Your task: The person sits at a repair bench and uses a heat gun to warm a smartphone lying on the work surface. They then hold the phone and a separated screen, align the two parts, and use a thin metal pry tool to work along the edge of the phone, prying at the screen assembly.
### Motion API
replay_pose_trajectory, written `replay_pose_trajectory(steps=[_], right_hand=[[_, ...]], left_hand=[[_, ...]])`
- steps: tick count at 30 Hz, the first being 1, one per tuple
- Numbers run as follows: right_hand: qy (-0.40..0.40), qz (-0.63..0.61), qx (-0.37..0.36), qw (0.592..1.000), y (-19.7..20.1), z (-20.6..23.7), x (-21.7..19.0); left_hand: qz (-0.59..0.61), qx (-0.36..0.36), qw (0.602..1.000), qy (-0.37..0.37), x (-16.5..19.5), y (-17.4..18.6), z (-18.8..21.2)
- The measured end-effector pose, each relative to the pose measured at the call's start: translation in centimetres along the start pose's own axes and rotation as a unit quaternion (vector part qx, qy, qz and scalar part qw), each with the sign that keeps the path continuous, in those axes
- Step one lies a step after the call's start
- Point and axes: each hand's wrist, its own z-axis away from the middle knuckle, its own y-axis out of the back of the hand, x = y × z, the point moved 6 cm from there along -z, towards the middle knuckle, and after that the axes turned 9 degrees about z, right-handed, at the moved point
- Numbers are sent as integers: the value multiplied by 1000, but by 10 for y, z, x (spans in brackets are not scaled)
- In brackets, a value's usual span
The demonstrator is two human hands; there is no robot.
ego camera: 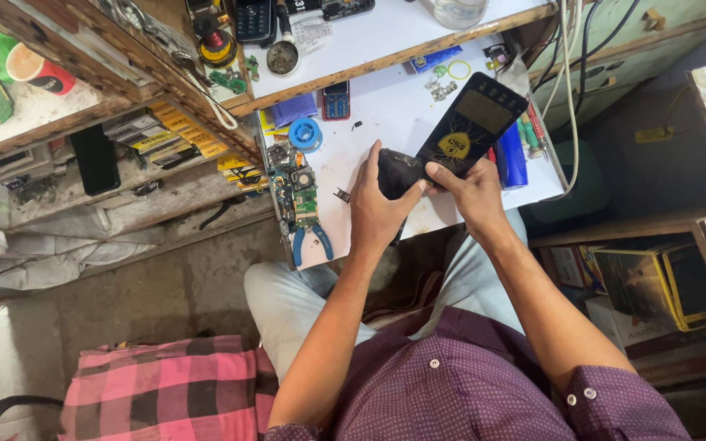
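My left hand grips a small black phone-like device over the white work surface. My right hand touches the same black device with its thumb and fingers, and lies against the lower end of a long black flat panel with a yellow sticker. The panel leans diagonally up to the right. Both hands are closed around the small device; its far side is hidden by my fingers.
Blue-handled pliers, a green circuit board, a blue solder spool and a small keypad phone lie on the surface. A cluttered wooden shelf stands left. A pink checked cushion lies on the floor, stacked boxes at right.
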Motion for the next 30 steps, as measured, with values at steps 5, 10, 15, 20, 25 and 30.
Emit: replay_pose_trajectory(steps=[5, 10, 15, 20, 25, 30], right_hand=[[5, 0, -7, 1000, 1, -1, 1], [7, 13, -11, 1000, 3, -3, 2], [18, 13, -18, 1000, 3, -3, 0], [19, 17, -23, 999, 3, -3, -2], [31, 26, -30, 999, 2, -2, -7], [24, 26, -31, 999, 0, -3, -11]], left_hand=[[-17, 17, 1000, -18, 5, 0, -1], [8, 18, 1000, 5, 2, 1, -1], [11, 29, 1000, 6, 2, 1, 0], [12, -8, 1000, -10, 2, 2, -2], [31, -24, 999, -6, 3, 3, -2], [43, -21, 999, -7, 5, 5, -2]])
